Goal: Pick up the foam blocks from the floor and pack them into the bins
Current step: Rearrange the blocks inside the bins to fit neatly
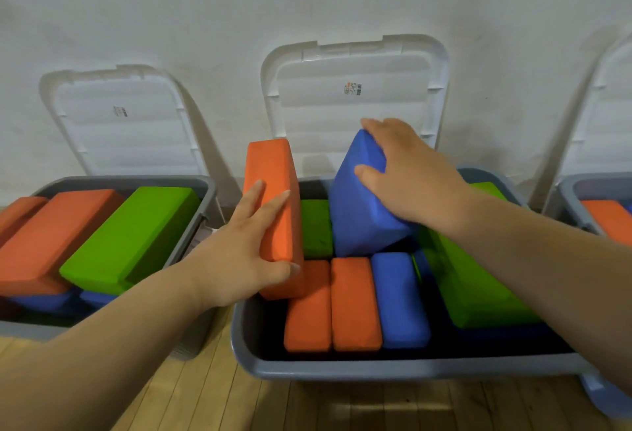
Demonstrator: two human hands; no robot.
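In the middle bin (410, 370), along its left edge: orange block (270, 170), long axis near upright, pinched in left hand (236, 252) grip. Farther, mid-bin: blue block (355, 215), tilted on its corner, right hand (410, 174) grip clasped over top; likely slot directly below.

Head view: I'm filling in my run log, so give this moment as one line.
left hand: holds orange block on end | right hand: grips tilted blue block | place: over middle bin

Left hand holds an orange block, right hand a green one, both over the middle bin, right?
Not green: the head view shows the right hand gripping a blue block. The left hand holds the orange block, both over the middle bin.
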